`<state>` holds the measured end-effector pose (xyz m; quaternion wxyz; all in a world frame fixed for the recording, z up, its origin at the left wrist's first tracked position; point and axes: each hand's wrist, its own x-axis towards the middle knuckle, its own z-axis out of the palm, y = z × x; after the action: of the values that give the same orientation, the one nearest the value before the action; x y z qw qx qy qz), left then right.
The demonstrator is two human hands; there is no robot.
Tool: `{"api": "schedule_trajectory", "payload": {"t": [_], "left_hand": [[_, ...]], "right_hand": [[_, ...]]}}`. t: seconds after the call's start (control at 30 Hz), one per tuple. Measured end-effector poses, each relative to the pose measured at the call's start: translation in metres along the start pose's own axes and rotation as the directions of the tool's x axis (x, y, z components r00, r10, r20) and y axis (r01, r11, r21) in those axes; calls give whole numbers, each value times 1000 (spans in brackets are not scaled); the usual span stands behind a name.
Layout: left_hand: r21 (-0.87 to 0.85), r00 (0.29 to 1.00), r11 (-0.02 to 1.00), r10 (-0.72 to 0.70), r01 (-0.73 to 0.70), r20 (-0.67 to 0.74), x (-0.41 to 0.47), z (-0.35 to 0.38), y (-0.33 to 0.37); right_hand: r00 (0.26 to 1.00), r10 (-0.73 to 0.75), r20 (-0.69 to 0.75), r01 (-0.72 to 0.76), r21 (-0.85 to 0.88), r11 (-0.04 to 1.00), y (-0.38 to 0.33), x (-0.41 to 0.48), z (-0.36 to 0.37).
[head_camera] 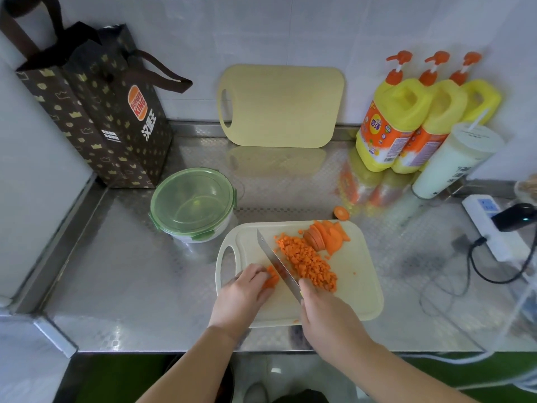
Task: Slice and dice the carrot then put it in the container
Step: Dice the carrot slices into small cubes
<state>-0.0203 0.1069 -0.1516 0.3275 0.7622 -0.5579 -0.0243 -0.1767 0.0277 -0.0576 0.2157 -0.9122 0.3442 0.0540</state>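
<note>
Where the steel counter [116,286] meets the wall on the left, a brown paper bag [96,112] stands upright. Near it to the right is the round container [191,203], and its green lid lies on top of it. Just beside the container lies the pale cutting board [357,286].

On the left part of this board the left hand [244,292] has its fingers curled and holds down a small carrot piece [271,280] with the fingertips. The knife [276,264] stands close against this piece, with its blade running slanted and its tip pointing away from the person. Right of the blade is a long heap of diced carrot [308,263], bright orange and cut into very small cubes.

The right hand [328,315] is closed around the knife handle, which is mostly hidden inside it. At the far right corner of the board some round carrot slices [325,237] lean on each other. One carrot end [341,213] lies on the counter just behind the board.

Further right, three yellow bottles [401,126] stand at the wall, then a white cup [456,161] and a power strip [491,225].
</note>
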Motion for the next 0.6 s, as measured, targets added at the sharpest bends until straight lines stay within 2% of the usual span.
{"api": "schedule_trajectory", "payload": {"t": [0.33,0.6], "left_hand": [[65,999,998,26,-24,-20,0,5,-4],[94,998,995,34,-29,-50,-1,12,-8]], "right_hand": [[999,-7,37,8,-43,999,-3,-1,3],[991,14,132,8,-169,986,-12,-3,1]]}}
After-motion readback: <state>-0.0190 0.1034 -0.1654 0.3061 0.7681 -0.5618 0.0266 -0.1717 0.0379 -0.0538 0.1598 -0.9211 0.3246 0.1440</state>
